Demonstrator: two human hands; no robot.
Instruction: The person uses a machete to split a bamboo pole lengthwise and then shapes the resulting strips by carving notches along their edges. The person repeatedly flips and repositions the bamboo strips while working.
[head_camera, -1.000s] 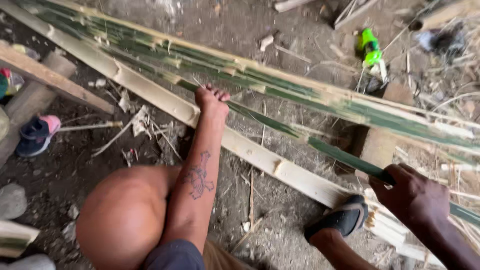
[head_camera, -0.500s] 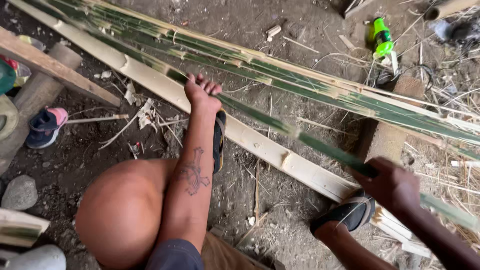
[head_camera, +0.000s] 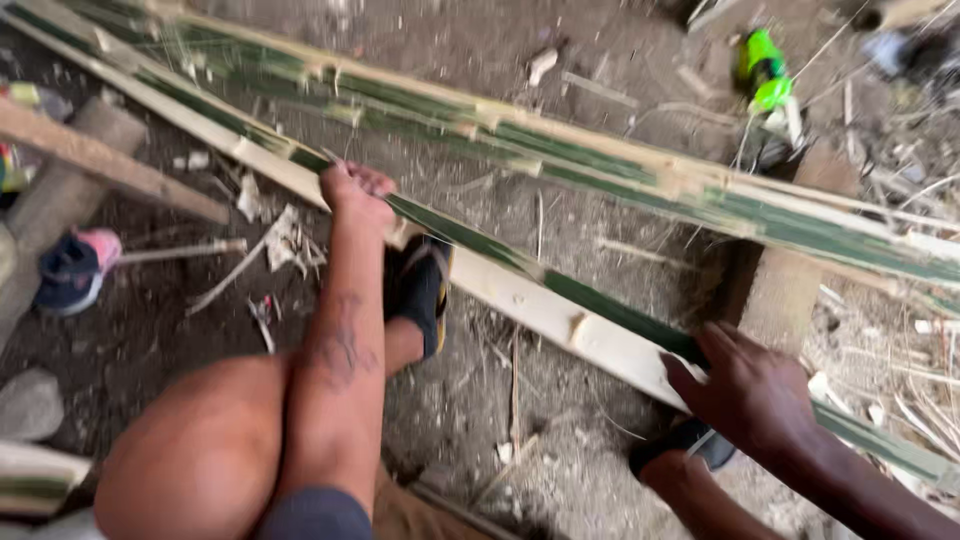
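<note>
A long split bamboo slat, pale inside with a green edge strip, lies diagonally across the dirt floor. My left hand is closed on the slat's upper part, arm stretched over my bent knee. My right hand grips the slat and its green strip lower right, fingers curled over the edge. A black sandal on my foot rests against the slat just below my left hand. A second sandal sits under my right hand.
More long green bamboo strips lie parallel behind. A wooden block props them at the right. A green tool lies top right. At the left are a wooden plank, a pink-and-navy shoe and a stone.
My right hand has slid up-left along the green strip and now lies over the pale slat. My left hand stays clamped on the slat. The foot in the sandal has come up beside it.
</note>
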